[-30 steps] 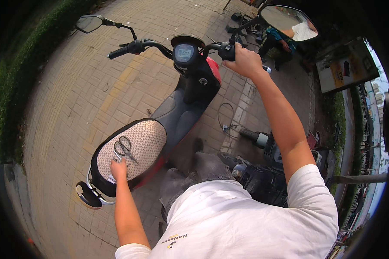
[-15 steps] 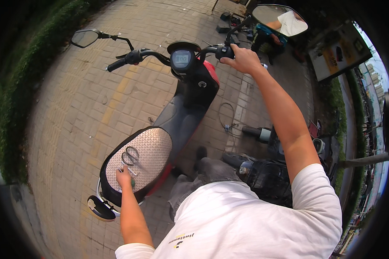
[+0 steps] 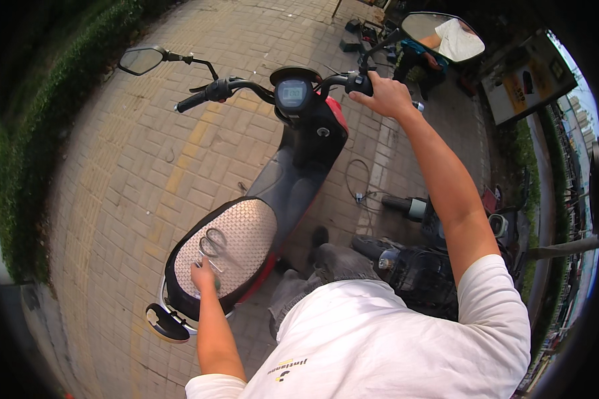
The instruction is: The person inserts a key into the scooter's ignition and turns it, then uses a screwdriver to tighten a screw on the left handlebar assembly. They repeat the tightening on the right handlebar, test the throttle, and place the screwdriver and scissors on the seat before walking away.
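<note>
An electric scooter with a pale woven seat (image 3: 246, 229) stands in front of me, angled away to the right. My right hand (image 3: 387, 96) is closed around the right handlebar grip, beside the black switch housing (image 3: 358, 84). At the rear of the seat, my left hand (image 3: 205, 275) is closed, its fingers partly hidden. Dark loop handles like those of scissors (image 3: 213, 243) show just beyond its fingers. A small green piece (image 3: 217, 283) shows beside the palm; whether the hand holds it, I cannot tell. Between the handlebars a round display (image 3: 292, 94) is lit.
A second, dark scooter (image 3: 412, 266) stands close at my right. A looped cable (image 3: 359, 179) lies on the brick paving (image 3: 140, 146) between the two. Far right, a person in dark clothes (image 3: 419, 70) is near a signboard (image 3: 527, 78). A hedge (image 3: 40, 113) runs along the left.
The whole view has shifted slightly, so the scooter sits a little farther right. Both hands keep their places, the right on the grip and the left at the seat.
</note>
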A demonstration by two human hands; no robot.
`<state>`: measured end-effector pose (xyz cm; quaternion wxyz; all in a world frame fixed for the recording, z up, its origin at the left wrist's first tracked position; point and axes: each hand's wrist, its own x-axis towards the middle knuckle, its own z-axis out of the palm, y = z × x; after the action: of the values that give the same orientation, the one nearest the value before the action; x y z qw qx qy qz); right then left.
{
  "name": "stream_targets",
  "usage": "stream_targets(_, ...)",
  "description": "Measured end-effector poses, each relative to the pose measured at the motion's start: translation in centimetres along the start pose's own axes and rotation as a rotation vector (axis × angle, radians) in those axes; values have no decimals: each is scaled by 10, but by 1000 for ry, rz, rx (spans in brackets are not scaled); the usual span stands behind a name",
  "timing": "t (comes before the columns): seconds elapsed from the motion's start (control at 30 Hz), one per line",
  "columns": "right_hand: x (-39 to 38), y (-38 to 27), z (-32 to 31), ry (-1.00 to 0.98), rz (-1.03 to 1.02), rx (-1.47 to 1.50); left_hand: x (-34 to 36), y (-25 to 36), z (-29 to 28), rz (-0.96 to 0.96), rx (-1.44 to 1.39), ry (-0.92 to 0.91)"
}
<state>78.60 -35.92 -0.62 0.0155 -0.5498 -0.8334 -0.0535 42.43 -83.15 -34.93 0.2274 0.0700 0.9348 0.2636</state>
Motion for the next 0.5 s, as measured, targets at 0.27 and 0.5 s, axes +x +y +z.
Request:
stream_targets(0.27,-3,-9,-3,-33,76,-55,11,-12,6,-29,0,-49)
stream_targets(0.5,-19,-29,-1,-39,146,-51,2,-6,5,-86,-6,-28)
